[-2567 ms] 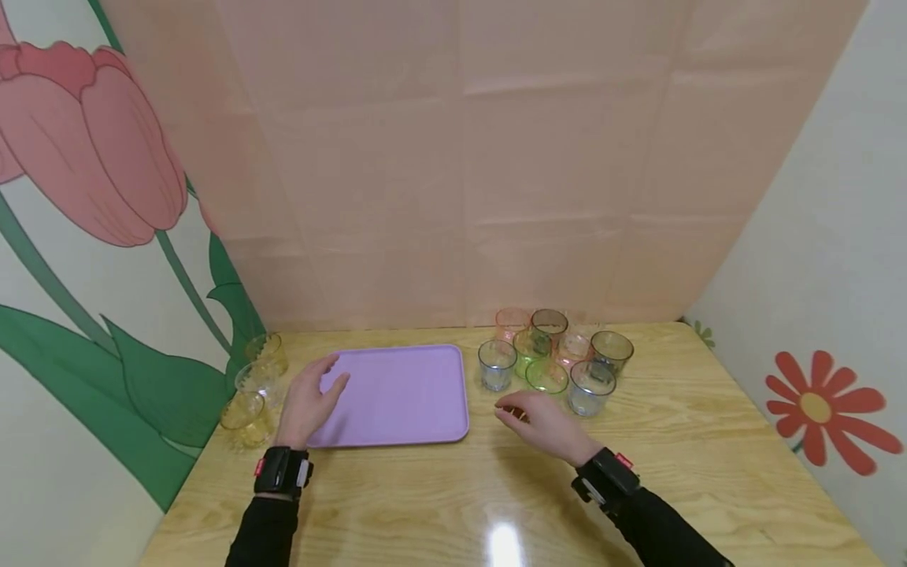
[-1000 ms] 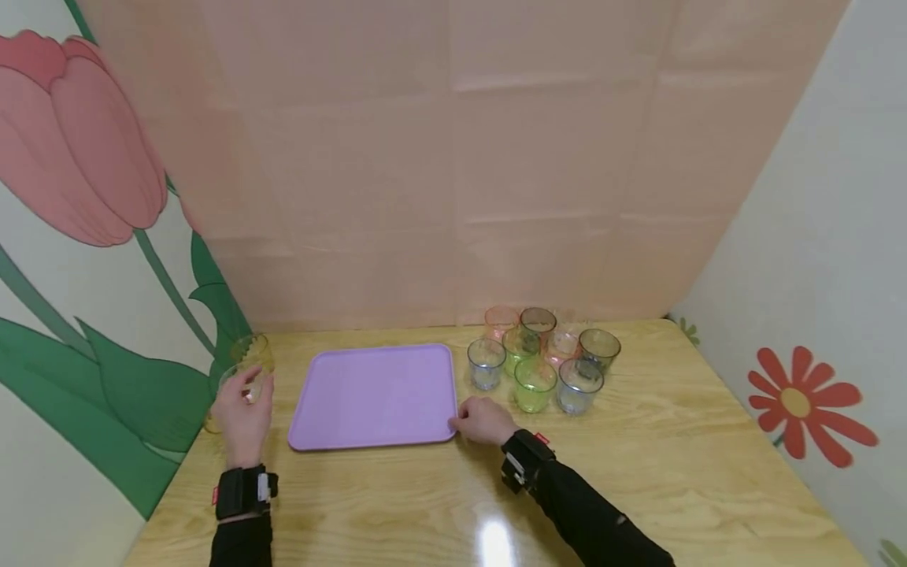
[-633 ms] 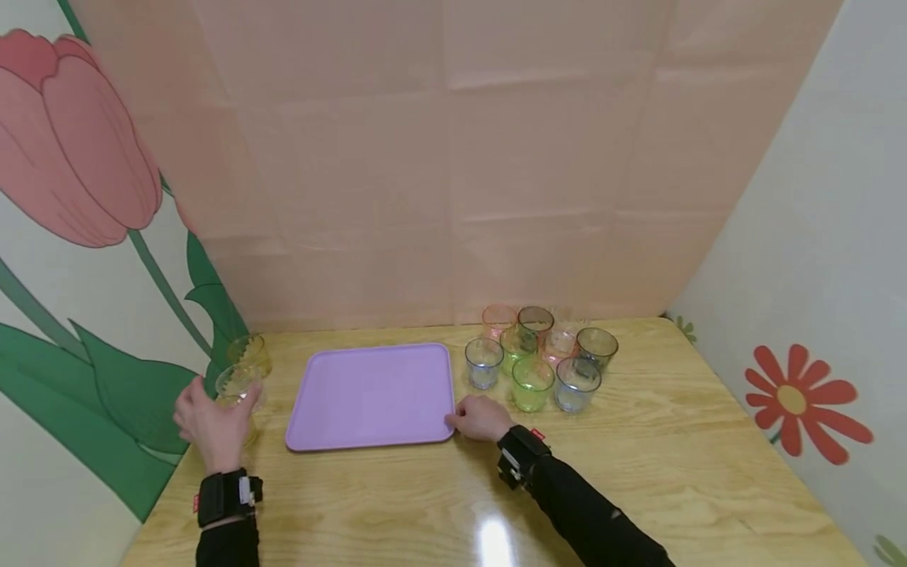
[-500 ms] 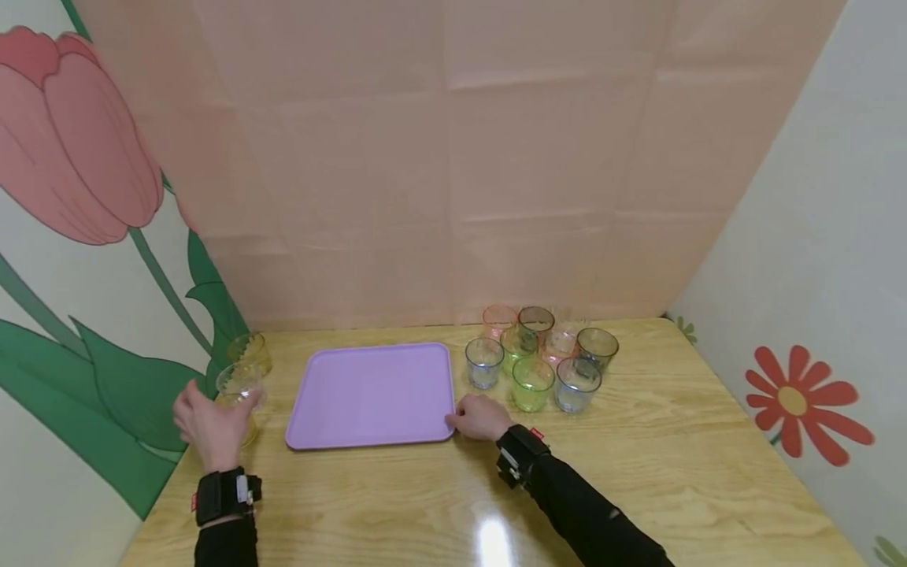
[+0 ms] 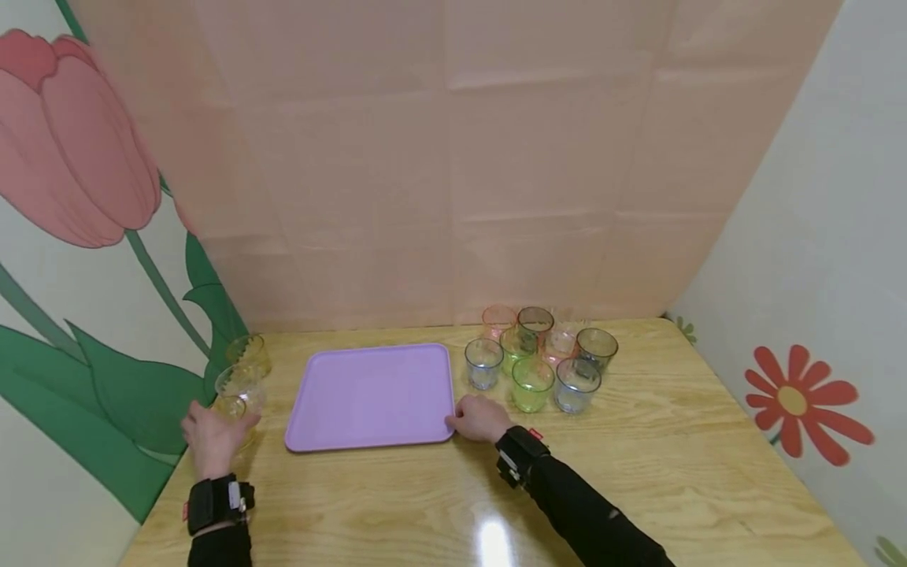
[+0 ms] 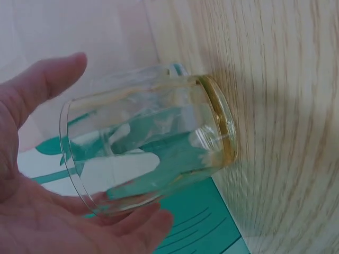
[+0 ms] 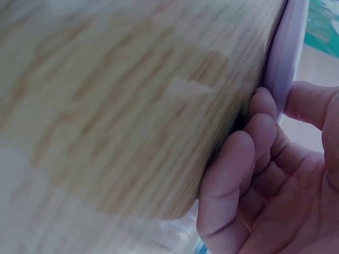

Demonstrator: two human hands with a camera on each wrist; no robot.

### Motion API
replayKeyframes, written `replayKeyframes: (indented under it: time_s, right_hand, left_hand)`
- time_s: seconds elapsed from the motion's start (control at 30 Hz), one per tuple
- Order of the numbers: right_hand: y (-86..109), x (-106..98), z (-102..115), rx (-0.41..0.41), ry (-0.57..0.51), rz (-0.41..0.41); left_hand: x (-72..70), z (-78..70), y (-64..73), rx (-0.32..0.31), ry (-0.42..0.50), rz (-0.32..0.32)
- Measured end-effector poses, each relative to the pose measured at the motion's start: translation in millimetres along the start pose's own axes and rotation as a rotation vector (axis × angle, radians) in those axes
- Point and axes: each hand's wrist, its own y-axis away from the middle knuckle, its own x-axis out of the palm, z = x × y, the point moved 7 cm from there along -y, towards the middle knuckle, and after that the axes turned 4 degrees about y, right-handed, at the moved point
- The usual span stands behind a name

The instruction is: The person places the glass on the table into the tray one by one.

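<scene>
At the table's left side, my left hand (image 5: 216, 437) is around the front yellow-tinted glass (image 5: 230, 408). In the left wrist view this glass (image 6: 153, 143) stands upright on the wood, its base amber. My thumb is held apart from its wall, and the other fingers lie along its far side. Just behind it are a clear glass (image 5: 241, 382) and another yellow glass (image 5: 249, 354). My right hand (image 5: 482, 417) pinches the front right corner of the lilac tray (image 5: 372, 394). In the right wrist view, the thumb is over the tray rim (image 7: 286, 58) and curled fingers are against its outer side.
Right of the tray, several tinted glasses cluster together, among them a blue one (image 5: 485, 366), a green one (image 5: 533, 386) and a dark one (image 5: 597, 346). A pink backdrop (image 5: 453, 197) rises behind the wooden table (image 5: 397, 504); a painted wall (image 5: 78, 394) borders the left.
My left hand has moved from the tray's left edge to the glasses, then slightly down to the front one. My right hand has moved left from the glasses and taken hold of the tray's corner.
</scene>
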Motion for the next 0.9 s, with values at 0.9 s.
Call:
replayKeyframes:
  time_s: [0.9]
  right_hand:
    - [-0.8,0,0,-0.011,0.003,0.022]
  left_hand:
    - [-5.0,17.2,6.0,-0.057,0.118,0.022]
